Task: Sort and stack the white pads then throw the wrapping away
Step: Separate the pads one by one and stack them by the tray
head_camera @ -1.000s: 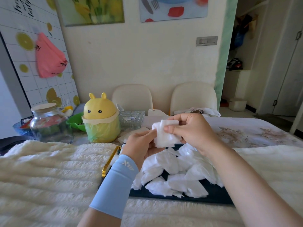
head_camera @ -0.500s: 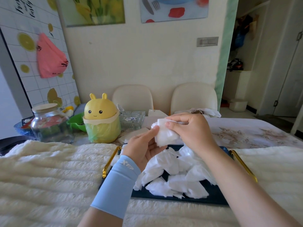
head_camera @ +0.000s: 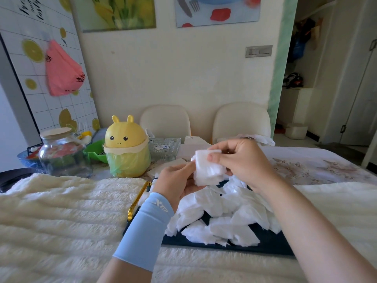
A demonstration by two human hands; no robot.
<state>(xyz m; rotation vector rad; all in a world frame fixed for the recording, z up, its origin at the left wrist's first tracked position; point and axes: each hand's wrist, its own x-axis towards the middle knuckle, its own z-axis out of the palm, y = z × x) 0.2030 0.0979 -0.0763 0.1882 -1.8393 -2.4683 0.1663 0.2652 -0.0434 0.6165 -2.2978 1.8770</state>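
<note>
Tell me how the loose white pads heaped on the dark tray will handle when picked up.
Probably floppy and light: the heaped pads lie bent over each other. Likely to slip apart: the stack held between left hand and right hand fans unevenly.

We're counting one left hand, one right hand, one stack of pads, one tray, a heap of loose pads too jumbled to count, two chairs, one yellow bin, one glass jar, one pink bag and two pictures up top.

One head-worn view — looking forward and down, close over the tray.
</note>
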